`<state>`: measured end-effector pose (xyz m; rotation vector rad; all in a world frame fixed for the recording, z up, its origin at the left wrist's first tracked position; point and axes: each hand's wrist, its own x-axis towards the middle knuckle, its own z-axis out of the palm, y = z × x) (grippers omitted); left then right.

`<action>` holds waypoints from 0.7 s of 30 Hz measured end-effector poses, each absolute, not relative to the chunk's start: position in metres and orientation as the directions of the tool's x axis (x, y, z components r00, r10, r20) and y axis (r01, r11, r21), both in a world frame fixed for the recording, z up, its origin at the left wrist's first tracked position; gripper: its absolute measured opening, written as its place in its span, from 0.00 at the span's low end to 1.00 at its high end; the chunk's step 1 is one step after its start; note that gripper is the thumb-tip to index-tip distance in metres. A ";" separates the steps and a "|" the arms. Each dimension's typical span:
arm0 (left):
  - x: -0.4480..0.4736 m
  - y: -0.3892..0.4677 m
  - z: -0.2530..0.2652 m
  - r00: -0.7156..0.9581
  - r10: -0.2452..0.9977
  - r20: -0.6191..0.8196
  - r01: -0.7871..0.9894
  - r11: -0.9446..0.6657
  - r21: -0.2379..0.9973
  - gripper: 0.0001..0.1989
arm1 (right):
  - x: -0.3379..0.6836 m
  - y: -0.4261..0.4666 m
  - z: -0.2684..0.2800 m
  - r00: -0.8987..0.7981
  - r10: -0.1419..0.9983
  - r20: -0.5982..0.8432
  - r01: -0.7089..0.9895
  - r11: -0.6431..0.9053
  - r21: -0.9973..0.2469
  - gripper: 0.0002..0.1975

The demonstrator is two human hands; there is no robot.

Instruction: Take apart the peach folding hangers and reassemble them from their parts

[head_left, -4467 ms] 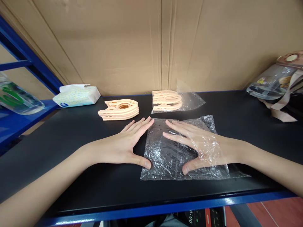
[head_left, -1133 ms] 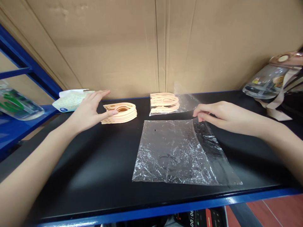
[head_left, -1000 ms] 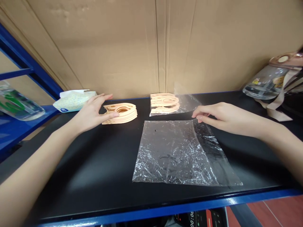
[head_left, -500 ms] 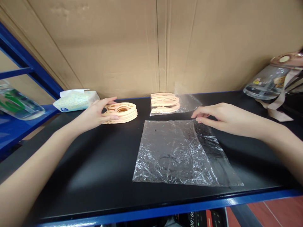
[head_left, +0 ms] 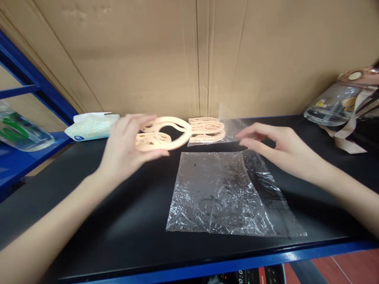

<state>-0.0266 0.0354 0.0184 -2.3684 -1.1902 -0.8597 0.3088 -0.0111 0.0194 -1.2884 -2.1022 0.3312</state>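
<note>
My left hand [head_left: 130,142] grips a thin peach-coloured openwork plastic piece [head_left: 186,136] by its left side, with thumb below and fingers above. The piece is held up off the table and tilted toward me. Behind it lies a stack of similar pieces [head_left: 166,137], partly hidden. Farther right, more such pieces [head_left: 207,125] lie in a clear plastic bag [head_left: 235,128]. My right hand [head_left: 266,146] hovers near that bag's right side, thumb and fingers apart, holding nothing. In front of it a flat clear plastic bag [head_left: 219,197] lies on the table.
The black table [head_left: 124,236] has a blue front edge and a cardboard wall [head_left: 133,59] behind. A tissue pack [head_left: 90,126] stands at back left, beside a blue shelf frame holding a clear bottle [head_left: 23,128]. A strapped clear bottle [head_left: 331,104] stands at back right. A phone-like screen [head_left: 251,276] shows below the edge.
My left hand has lifted one piece off the stack and moved it right and toward me. My right hand has shifted slightly left, its fingers spreading a little.
</note>
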 end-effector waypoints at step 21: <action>0.024 -0.010 0.007 0.738 0.337 0.585 0.578 -0.762 -0.291 0.43 | 0.278 -0.031 0.012 -0.530 0.848 0.010 0.266 0.177 -0.948 0.11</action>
